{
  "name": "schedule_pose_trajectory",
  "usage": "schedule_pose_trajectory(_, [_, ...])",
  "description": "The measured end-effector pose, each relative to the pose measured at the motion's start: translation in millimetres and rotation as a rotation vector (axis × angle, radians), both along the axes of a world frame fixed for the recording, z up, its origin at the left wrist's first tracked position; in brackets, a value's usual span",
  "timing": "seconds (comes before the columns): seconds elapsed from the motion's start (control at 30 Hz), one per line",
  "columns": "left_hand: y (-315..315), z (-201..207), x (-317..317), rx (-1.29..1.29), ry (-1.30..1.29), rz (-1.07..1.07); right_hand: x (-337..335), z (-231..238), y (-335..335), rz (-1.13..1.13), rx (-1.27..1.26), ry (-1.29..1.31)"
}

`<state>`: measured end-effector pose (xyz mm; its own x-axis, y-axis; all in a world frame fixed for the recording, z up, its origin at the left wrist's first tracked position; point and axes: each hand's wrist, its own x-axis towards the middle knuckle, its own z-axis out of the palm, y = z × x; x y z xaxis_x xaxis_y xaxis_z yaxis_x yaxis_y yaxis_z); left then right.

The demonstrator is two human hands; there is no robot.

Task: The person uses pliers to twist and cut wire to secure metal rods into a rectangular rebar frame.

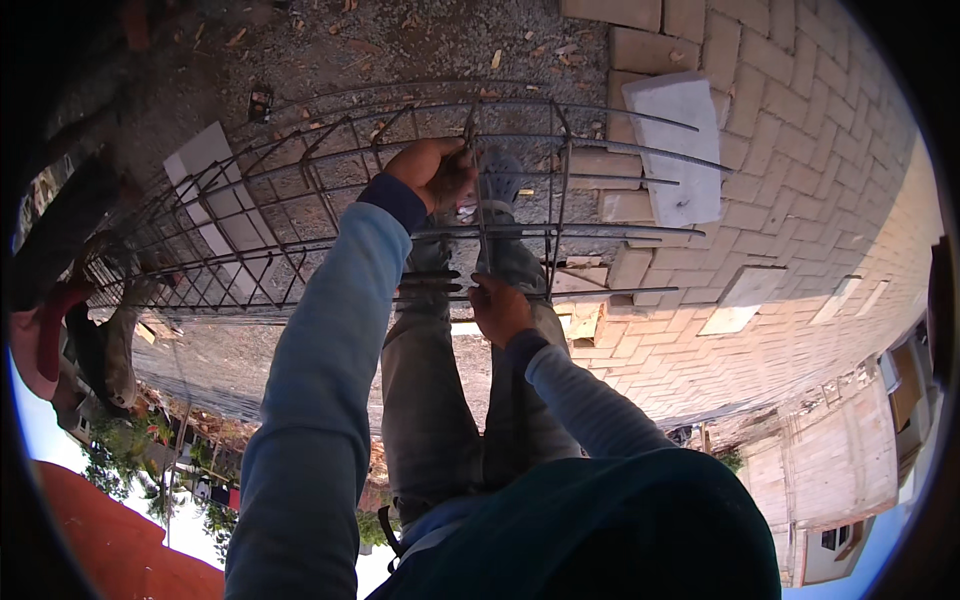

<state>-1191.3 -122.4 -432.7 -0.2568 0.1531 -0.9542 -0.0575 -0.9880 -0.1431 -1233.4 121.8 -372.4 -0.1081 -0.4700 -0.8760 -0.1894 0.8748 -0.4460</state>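
Just below the middle of the frame, the right hand (500,308) closes around a lower bar of the steel bar cage (300,215). Above it, left of centre, the left hand (432,172) grips an upper bar, fingers curled shut. The cage stretches from upper left to right, lying over gravel ground (380,40), white blocks (680,145) and brick paving (800,200).

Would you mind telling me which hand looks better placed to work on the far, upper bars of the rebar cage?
Probably the left hand: it is stretched out to the rebar cage's farther upper bars, while the right hand grips a nearer bar close to the body.
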Motion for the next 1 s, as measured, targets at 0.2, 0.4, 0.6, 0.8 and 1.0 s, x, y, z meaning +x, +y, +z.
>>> schedule_pose_trajectory(0.2, [34.4, -7.0, -7.5, -0.219, -0.229, 0.020, 16.1, 12.7, -14.6, 0.228, -0.145, 0.084])
schedule_pose_trajectory(0.4, [57.1, 36.0, -34.3, -0.542, -0.342, -0.061, 82.1, -10.5, -3.9, 0.580, -0.509, 0.114])
schedule_pose_trajectory(0.6, [94.2, 58.2, 23.3, -0.422, 0.103, 0.069, 99.1, -42.5, -6.2, 0.826, -0.444, 0.187])
schedule_pose_trajectory(0.8, [80.5, 82.7, 73.9, -0.110, 0.281, 0.309, 87.3, -14.1, -22.0, 0.953, -0.219, 0.075])
schedule_pose_trajectory(1.0, [86.0, 86.1, 78.9, -0.571, 0.184, 0.055, -7.3, 66.9, -3.4, 0.074, 0.291, -0.149])
